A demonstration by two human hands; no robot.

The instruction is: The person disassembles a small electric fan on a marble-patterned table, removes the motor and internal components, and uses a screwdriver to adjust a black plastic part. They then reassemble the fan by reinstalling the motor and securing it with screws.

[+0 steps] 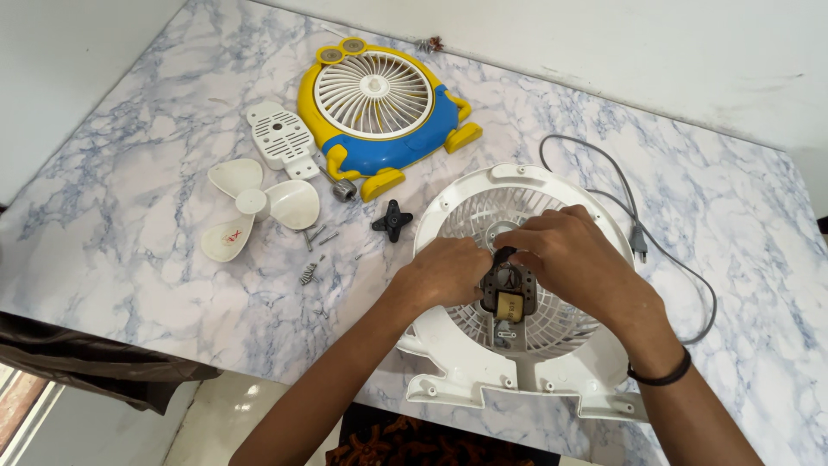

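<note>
**Two hands on a small motor in an opened fan shell**

Nearest the camera, the two forearms reach up from the bottom edge to meet over a white fan housing (483,380) that lies flat at the near edge of the marble-patterned table (129,207), its feet pointing toward the person. The flat lie leaves the grille facing up like a shallow dish, and in that dish sits the fan motor (507,298), a dark frame with a yellow-wrapped coil, resting on the ribs just below the hub.

The left hand (448,274) is curled, its fingertips pinching the motor's left upper edge. The right hand (573,255), a dark band at its wrist, bends over the top of the motor with fingers closed on it; what exactly they pinch is hidden beneath them. Held from both sides, the motor appears steadied against the grille.

A grey power cord (681,259) loops from behind the housing across the table to the right.

Laid out to the left, well apart from the hands: a white three-blade propeller (259,205), a white perforated cover (280,136), a black cross-shaped knob (392,219), loose screws (315,246) and a yellow-and-blue front cover (379,108) with its own white grille.
</note>
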